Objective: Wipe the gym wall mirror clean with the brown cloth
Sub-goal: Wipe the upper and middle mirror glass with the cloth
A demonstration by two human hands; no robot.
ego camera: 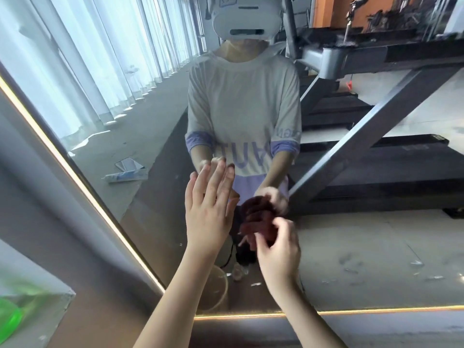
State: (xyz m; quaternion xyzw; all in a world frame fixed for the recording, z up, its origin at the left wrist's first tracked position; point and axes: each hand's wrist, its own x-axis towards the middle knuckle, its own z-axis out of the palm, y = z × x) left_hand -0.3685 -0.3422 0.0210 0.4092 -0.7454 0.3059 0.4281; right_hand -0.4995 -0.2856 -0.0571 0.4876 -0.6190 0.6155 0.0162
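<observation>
Through the head camera, we are facing the mirror [364,247]. We are holding our left hand [208,204] flat with its fingers straight, the fingertips meeting their reflection on the glass. Our right hand [278,249] is gripping the bunched brown cloth [256,222] with curled fingers, holding it at the glass just beside the left hand. A treadmill [351,59] is showing in the reflection.

White headset [246,20], pale T-shirt [242,96] with lilac cuffs [198,141] and lettering [251,156], bare forearms [173,295].
</observation>
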